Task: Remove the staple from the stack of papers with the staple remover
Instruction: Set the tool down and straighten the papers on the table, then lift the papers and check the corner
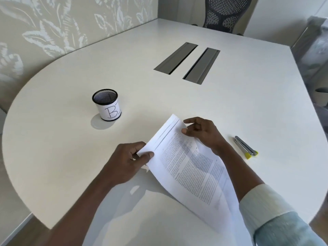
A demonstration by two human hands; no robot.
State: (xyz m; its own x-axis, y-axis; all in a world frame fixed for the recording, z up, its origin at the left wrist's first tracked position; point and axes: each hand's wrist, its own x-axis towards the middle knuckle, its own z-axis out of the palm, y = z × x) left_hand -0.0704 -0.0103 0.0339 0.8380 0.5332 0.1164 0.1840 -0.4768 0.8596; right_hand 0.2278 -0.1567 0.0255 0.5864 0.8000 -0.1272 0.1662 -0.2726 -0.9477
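A stack of printed white papers (188,166) is held up off the white table, tilted, with its lower end hanging toward me. My left hand (127,160) pinches its near left corner between thumb and fingers. At the far top edge, my right hand (202,132) grips the stack with its fingertips. The staple itself is too small to make out. A metal staple remover (245,146) with a yellow end lies flat on the table to the right of my right hand, untouched.
A black mesh pen cup (107,104) with a white label marked "B" stands at the left. Two grey cable slots (186,62) are set into the table (248,103) farther back. A black mesh chair (227,13) stands beyond the far edge.
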